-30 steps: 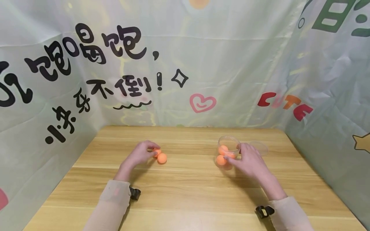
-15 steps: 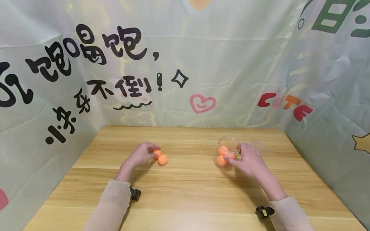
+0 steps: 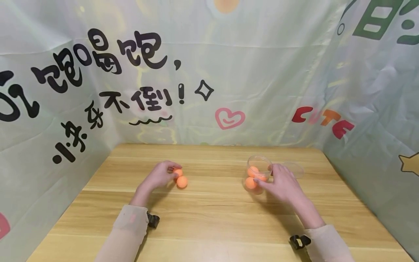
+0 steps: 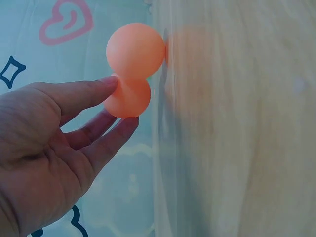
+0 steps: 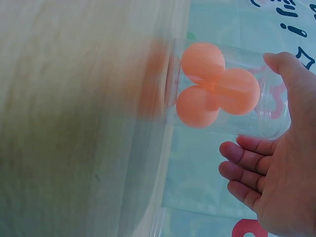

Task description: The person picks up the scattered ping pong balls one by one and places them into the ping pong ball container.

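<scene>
Head view: left hand [image 3: 159, 174] pinches a ball [image 4: 131, 101], right hand [image 3: 284, 183] grips a jar [image 5: 242, 124].
Another ball [image 3: 182, 182] sits just beside the left thumb [image 4: 94, 93]; three balls [image 5: 238, 91] lie inside the jar, below the right fingertips [image 5: 231, 150].

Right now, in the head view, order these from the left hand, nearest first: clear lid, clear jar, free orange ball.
1. Free orange ball: just right of the left hand.
2. Clear jar: farther right, held by the right hand.
3. Clear lid: rightmost, past the jar.
</scene>
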`<state>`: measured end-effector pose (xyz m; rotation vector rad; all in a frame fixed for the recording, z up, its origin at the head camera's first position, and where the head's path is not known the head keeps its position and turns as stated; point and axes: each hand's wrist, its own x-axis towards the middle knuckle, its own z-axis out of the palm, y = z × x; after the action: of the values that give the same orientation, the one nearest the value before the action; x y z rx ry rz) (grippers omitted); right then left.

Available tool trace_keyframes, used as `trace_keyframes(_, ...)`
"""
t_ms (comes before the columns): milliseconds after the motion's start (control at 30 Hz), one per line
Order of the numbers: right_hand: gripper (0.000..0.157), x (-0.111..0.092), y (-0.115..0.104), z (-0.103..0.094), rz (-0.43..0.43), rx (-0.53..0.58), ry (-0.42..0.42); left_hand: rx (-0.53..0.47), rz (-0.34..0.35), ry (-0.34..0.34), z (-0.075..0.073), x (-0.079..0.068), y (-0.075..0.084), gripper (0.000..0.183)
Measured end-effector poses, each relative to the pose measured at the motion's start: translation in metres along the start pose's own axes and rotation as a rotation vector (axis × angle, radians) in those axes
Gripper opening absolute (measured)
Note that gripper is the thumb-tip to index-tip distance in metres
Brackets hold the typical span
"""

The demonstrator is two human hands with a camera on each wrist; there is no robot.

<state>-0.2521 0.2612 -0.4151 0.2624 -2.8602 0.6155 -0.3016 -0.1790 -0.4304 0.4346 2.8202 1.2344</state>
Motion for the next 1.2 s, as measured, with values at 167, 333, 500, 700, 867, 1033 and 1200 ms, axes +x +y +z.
trace_keyframes(167,0.078,-0.0004,0.0003,0.0000,-0.001,-0.002,0.001,-0.006,0.001,0.010,-0.0006,0.0006,0.0011,0.032)
trace_keyframes(333,0.078,-0.0010,0.0001,-0.0001,-0.003,0.001,0.004,0.000,0.008,0.021,-0.0012,0.0005,0.0004,0.032)
trace_keyframes(500,0.077,-0.0015,-0.0001,-0.0001,-0.002,0.006,0.000,0.022,0.014,0.025,-0.0009,0.0009,-0.0003,0.032)
trace_keyframes(700,0.078,-0.0010,-0.0003,-0.0001,-0.001,0.003,-0.001,0.005,-0.033,0.014,-0.0014,0.0006,0.0003,0.033)
trace_keyframes(867,0.078,-0.0008,-0.0003,-0.0003,-0.005,0.000,0.001,-0.013,-0.058,-0.001,-0.0014,0.0002,-0.0004,0.034)
trace_keyframes(1033,0.079,-0.0009,-0.0004,-0.0004,-0.006,-0.005,-0.001,-0.013,-0.075,-0.015,-0.0012,-0.0011,0.0000,0.035)
trace_keyframes(1200,0.081,-0.0010,0.0007,0.0000,-0.004,-0.003,-0.003,-0.003,-0.082,-0.022,-0.0009,-0.0012,-0.0011,0.035)
